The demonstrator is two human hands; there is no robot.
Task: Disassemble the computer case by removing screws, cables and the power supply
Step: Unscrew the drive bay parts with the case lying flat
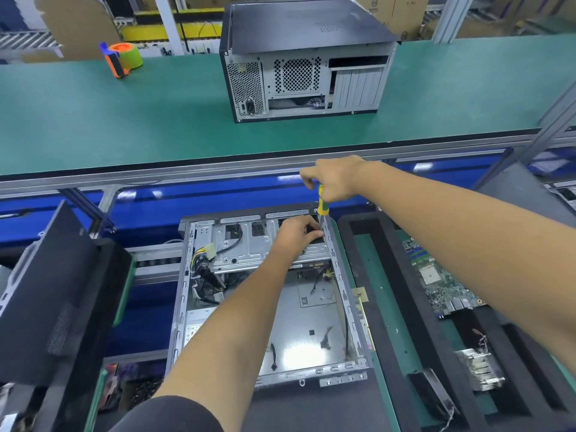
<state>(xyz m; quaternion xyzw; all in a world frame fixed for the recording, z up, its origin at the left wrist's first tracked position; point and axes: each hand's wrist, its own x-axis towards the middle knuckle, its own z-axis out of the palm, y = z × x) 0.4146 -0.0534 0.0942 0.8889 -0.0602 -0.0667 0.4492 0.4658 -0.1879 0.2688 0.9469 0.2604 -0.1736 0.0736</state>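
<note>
Open case on its side, side panel off.
The grey metal case (268,304) lies flat with its inside facing up. A silver drive cage (249,244) spans its far end. A bundle of cables (202,272) with a white plug sits at the far left corner; loose black cables (324,336) lie on the bare floor.

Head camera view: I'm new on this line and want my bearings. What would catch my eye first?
The open computer case lies low in the middle, both arms reaching into it. At its far right corner the right hand grips a yellow-green screwdriver, with the left hand just beneath. Beyond, a second closed case stands on the green bench.
</note>
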